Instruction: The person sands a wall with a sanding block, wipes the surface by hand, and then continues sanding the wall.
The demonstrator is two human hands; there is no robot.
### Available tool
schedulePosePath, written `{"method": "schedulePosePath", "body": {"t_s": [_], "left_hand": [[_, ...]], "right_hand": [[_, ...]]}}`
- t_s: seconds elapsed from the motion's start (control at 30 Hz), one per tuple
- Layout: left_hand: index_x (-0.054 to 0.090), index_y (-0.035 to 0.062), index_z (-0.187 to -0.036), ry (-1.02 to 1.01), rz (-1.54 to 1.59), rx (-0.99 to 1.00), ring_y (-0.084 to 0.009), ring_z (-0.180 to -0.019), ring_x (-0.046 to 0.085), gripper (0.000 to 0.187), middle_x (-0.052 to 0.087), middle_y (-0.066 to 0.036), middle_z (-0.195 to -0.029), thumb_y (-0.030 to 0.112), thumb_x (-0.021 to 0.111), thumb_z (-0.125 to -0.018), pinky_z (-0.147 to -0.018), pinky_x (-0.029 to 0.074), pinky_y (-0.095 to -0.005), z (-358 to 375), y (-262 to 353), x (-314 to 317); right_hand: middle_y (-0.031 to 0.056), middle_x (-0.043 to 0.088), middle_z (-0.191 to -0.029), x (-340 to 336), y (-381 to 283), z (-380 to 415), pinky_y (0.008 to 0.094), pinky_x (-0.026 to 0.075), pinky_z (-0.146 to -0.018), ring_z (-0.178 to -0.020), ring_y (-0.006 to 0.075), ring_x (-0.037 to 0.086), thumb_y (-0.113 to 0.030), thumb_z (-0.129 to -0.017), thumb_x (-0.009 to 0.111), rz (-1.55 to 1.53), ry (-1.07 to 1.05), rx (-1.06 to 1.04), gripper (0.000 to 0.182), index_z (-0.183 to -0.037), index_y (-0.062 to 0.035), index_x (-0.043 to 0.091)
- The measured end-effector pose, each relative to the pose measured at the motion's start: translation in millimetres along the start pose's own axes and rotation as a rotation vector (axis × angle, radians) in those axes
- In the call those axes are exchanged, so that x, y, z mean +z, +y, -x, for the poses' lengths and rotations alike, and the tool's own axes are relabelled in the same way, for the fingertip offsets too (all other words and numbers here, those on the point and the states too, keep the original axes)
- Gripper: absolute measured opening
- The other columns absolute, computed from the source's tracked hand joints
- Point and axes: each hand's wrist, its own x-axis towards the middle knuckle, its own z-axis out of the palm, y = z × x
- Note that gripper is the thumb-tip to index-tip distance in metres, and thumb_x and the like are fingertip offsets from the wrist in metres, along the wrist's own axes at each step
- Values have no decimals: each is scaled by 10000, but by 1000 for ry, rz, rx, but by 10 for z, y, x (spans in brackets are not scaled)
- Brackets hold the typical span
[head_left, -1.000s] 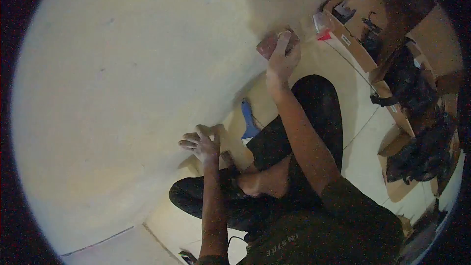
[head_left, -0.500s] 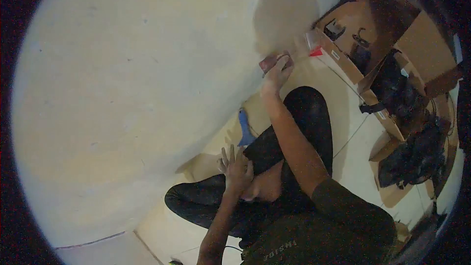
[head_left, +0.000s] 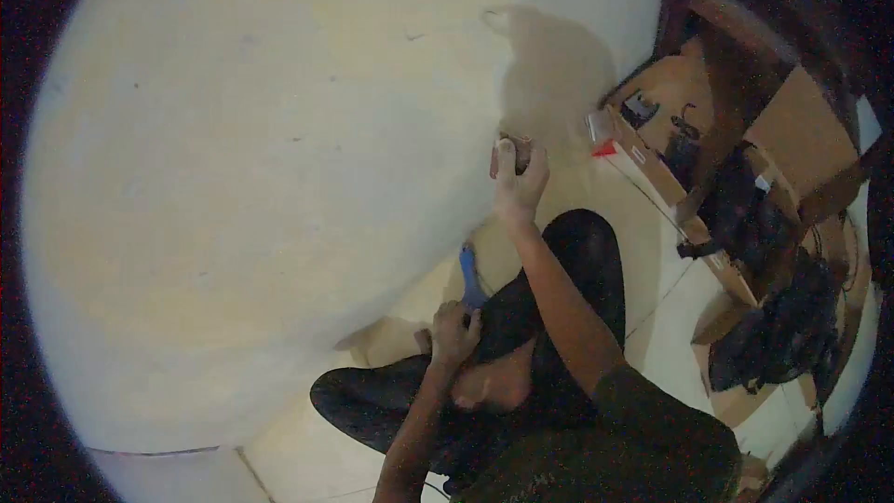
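My right hand (head_left: 521,188) is closed around a small reddish-brown piece that looks like folded sandpaper (head_left: 496,160), held against or very close to the pale wall (head_left: 279,177). Fingers partly cover it, so its full shape is hidden. Lower down, my left hand (head_left: 454,333) hovers over or rests on my crossed legs, its fingers curled in and nothing visible in them. Just beyond those fingers a blue-handled scraper (head_left: 470,275) lies on the floor along the foot of the wall, its lower end beside my knee.
Open cardboard boxes (head_left: 666,182) with black items stand to the right on the tiled floor (head_left: 666,293). A clear and red object (head_left: 601,135) sits by the nearest box corner. My dark-trousered legs (head_left: 582,270) are folded beneath my arms.
The view has tilted, so the scene sits lower. My left hand's spread fingers have curled in. My right hand has turned, still gripping the sandpaper near the wall.
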Motion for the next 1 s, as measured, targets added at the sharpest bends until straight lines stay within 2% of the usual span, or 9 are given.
{"method": "schedulePosePath", "body": {"t_s": [0.1,0.2,0.3,0.4,0.5,0.6,0.77,0.87,1.0], "left_hand": [[567,34,-793,263,183,47,-395,-763,578,228,573,-168,-771,196,695,-890,-677,444,-510,6,-78,92],[531,46,-709,202,222,-127,-386,-635,557,279,537,-163,-676,176,714,-876,-589,433,-482,3,-88,45],[508,50,-661,234,326,-114,-378,-555,501,318,505,-167,-615,173,719,-864,-557,415,-466,25,-181,53],[491,32,-657,213,295,-156,-360,-531,460,338,494,-178,-610,190,702,-870,-537,393,-454,116,-233,57],[479,8,-647,200,353,-295,-344,-532,437,357,479,-187,-603,193,695,-863,-544,382,-446,125,-151,-76],[479,-6,-640,195,297,-344,-330,-529,434,352,461,-198,-607,180,697,-846,-554,380,-448,91,-185,-76],[494,-5,-645,230,374,-314,-325,-543,432,345,470,-195,-612,185,698,-848,-564,380,-446,116,-209,-111],[490,-8,-652,285,279,-211,-295,-551,429,347,485,-187,-622,183,692,-860,-559,376,-437,189,-439,95],[457,-6,-625,514,259,-92,-251,-539,385,383,449,-164,-596,178,698,-860,-534,353,-424,107,-446,217]], "right_hand": [[71,614,-832,182,-49,-177,319,497,-708,-845,143,592,-157,-941,678,98,-66,-163,188,-1011,13,636],[124,631,-931,379,-476,-382,440,440,-830,-865,310,573,-121,-837,749,222,-55,-673,233,-1032,-34,657],[126,627,-994,520,-637,-404,477,393,-876,-942,357,544,-107,-806,738,465,-64,-815,249,-1038,-56,662],[122,628,-942,576,-523,-153,463,397,-829,-915,341,556,-103,-823,710,390,-170,-772,196,-1011,-68,664],[121,621,-880,525,-496,99,457,392,-795,-873,335,551,-83,-831,690,312,-208,-875,135,-963,-72,663],[122,620,-844,621,-726,40,462,400,-756,-835,333,549,-90,-831,688,324,-157,-926,99,-922,-66,655],[156,622,-926,815,-1232,-249,467,441,-765,-858,349,567,-78,-841,692,364,-67,-931,131,-952,-18,656],[167,637,-933,750,-1032,-145,472,445,-753,-851,364,576,-89,-848,688,331,-151,-907,125,-943,-12,662],[173,652,-945,524,-599,186,458,455,-744,-857,358,581,-95,-861,680,438,-246,-881,105,-928,-14,674]]}}
